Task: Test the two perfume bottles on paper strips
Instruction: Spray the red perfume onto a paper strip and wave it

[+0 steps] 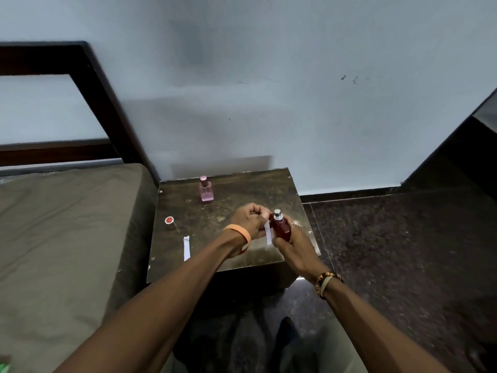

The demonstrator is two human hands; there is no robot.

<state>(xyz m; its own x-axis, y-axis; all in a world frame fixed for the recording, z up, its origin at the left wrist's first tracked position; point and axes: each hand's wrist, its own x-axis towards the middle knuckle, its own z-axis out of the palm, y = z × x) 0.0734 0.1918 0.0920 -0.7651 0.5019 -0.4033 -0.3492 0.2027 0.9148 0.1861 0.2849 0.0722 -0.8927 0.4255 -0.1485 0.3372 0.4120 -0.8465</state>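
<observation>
My right hand (294, 244) grips a dark red perfume bottle (281, 227) with a bare silver spray head, held above the small dark table (215, 254). Just left of it my left hand (248, 220) pinches a white paper strip (268, 234) that hangs down beside the bottle. A pink perfume bottle (206, 190) with its cap on stands upright at the back of the table. A second white paper strip (186, 248) lies flat near the table's left front. The red bottle's cap (170, 222) lies on the table at the left.
A bed with a brown cover (61, 232) and a dark wooden headboard (88, 84) stands against the table's left side. A pale wall (269, 90) rises right behind the table. Dark speckled floor (403, 251) spreads to the right.
</observation>
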